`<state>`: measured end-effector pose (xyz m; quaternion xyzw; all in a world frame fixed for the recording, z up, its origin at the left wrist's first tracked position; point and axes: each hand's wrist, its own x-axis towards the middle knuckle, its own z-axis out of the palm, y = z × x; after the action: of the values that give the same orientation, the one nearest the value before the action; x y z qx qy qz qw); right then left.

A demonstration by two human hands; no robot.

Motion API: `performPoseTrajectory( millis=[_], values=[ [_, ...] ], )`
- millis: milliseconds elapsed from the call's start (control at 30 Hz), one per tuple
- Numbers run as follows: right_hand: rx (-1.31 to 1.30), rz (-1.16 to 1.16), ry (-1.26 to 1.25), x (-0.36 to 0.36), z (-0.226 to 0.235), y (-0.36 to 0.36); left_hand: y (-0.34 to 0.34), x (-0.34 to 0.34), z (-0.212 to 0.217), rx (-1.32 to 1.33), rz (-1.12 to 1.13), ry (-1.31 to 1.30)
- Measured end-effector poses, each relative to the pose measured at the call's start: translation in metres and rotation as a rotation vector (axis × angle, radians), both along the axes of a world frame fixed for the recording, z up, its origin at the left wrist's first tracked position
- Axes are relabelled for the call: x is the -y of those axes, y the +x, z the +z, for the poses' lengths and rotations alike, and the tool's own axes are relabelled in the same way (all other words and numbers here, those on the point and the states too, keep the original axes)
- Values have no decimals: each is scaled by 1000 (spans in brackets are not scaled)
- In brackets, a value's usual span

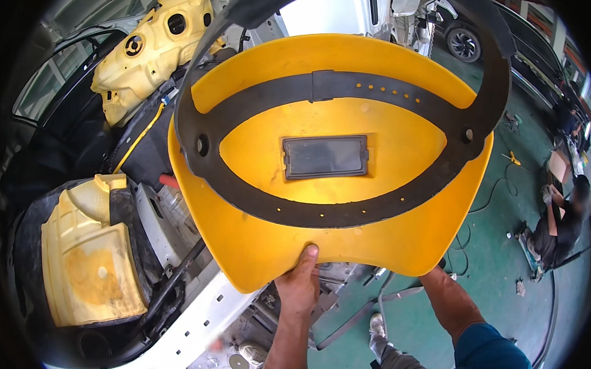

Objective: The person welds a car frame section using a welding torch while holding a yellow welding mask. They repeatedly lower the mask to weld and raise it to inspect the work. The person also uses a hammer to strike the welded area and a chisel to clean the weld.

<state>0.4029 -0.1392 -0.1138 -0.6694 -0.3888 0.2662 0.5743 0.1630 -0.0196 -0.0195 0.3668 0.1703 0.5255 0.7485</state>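
Note:
A yellow welding mask (338, 242) fills the middle of the view, its inside turned toward me. In its centre is a dark rectangular viewing window (326, 157). A black headband (350, 214) with adjustment holes crosses the inside, and another strap arches over the top. My left hand (298, 278) grips the mask's lower edge, thumb on the inner face and fingers hidden behind. From the lower right my right hand (436, 279) reaches up behind the mask's lower right corner; only the wrist area shows, so its fingers are hidden.
At left stands an opened vehicle body with a white sill (176, 331), a yellow foam seat pad (89, 269) and a yellow moulded part (155, 48). A person (565, 220) crouches at right on the green floor (494, 267), near cables. A car wheel (463, 43) shows beyond.

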Motion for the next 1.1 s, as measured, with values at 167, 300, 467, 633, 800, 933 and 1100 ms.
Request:
performPoseTrajectory(
  millis=[167,300,467,633,800,933,1100],
  values=[
    [-7,-4,-4,-1,0,0,0,-2,0,4,-3,14],
    [-6,-8,-6,-2,-2,1,0,-3,2,-13,15,8],
    [-7,-10,0,-4,-4,2,-3,-3,7,-28,70,7],
    [-50,-9,-10,-1,3,3,-36,-19,15,-100,207,-28],
    [-45,3,-60,0,14,9,-89,-46,19,-105,278,13],
    [-40,6,-67,-7,14,14,-124,-52,6,86,71,48],
    [-84,25,-66,-17,6,16,-143,-55,-8,124,87,-1]
  ],
)
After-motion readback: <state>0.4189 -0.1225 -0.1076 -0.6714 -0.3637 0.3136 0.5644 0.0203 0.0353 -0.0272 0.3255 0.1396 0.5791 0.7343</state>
